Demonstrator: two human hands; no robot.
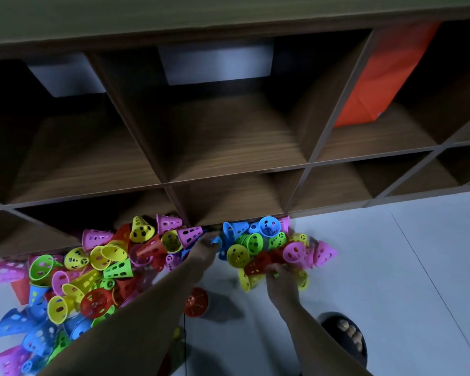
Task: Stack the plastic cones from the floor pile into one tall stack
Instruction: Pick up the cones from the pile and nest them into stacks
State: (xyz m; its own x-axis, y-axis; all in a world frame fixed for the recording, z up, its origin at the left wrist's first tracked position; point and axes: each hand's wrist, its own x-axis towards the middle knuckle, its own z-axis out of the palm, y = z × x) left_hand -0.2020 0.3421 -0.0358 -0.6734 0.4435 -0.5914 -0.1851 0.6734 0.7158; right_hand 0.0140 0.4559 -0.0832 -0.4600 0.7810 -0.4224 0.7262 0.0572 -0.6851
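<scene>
Pile of perforated plastic cones [114, 261], mixed colours: on pale tiled floor [391, 267], against brown wooden cubby shelf [228, 147]. Left hand [204, 249]: grip closed round blue plastic cone [215, 240]. Right hand [281, 283]: at red plastic cone [257, 263]; grip blurred, cannot tell. Lone red cone [197, 302] between forearms

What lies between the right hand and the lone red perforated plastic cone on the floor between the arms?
Nothing visible does: only bare grey floor separates the right hand from the lone red perforated plastic cone.
</scene>
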